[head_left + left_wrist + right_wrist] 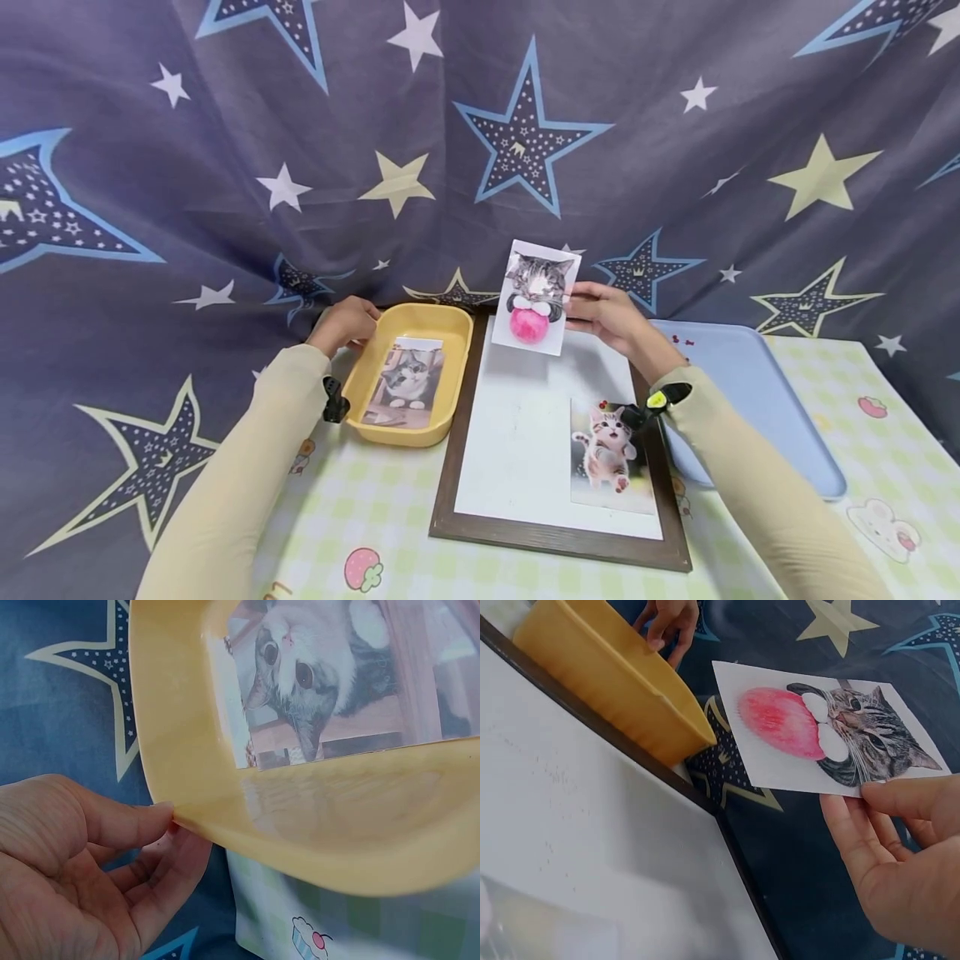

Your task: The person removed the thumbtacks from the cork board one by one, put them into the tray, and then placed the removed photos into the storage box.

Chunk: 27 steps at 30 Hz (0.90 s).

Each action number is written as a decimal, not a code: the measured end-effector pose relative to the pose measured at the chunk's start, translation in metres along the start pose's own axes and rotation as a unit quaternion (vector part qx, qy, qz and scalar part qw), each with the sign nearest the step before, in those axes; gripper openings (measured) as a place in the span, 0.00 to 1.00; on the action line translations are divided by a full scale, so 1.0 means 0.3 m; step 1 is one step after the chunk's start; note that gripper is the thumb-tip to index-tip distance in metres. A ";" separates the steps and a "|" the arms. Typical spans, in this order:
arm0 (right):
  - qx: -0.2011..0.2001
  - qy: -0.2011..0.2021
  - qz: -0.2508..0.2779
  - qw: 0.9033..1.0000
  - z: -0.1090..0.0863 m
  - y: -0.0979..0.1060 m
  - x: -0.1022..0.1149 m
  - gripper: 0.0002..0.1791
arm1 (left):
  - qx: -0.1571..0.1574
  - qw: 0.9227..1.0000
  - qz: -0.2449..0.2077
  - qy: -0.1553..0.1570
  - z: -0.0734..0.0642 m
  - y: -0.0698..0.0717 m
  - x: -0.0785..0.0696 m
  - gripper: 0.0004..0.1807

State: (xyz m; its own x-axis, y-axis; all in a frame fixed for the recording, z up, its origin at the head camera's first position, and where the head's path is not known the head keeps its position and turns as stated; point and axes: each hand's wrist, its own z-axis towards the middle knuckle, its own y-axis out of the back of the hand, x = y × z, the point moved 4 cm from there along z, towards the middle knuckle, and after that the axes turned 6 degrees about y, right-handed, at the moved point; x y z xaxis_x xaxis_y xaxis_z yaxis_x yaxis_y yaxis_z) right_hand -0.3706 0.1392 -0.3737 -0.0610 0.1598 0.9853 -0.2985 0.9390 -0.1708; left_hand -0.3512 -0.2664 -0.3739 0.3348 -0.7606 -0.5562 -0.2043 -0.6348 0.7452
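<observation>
My right grip (606, 317) pinches the edge of a cat card (536, 287) above the framed white board (513, 450); my left grip (347, 325) pinches the rim of a yellow tub (405, 436) holding another cat picture (408, 383).

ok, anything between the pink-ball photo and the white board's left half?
Nothing visible: the right hand holds the pink-ball photo up, and on the white board the kitten photo lies lower right, outside that half.

A starry dark curtain (450, 125) hangs behind a checked tablecloth (412, 517).
</observation>
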 end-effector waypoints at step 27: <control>0.029 -0.020 0.046 0.998 0.041 -0.178 -0.017 0.17 | 0.001 1.000 -0.013 -0.003 0.019 0.001 0.007 0.30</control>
State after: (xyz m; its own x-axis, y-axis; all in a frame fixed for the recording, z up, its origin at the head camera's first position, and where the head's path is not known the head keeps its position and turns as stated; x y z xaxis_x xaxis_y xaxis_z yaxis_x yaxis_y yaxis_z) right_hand -0.3660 0.0847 -0.3696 -0.1280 0.2318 0.9643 -0.3440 0.9016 -0.2624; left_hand -0.3558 -0.2689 -0.3770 0.3340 -0.7446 -0.5779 -0.1968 -0.6547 0.7298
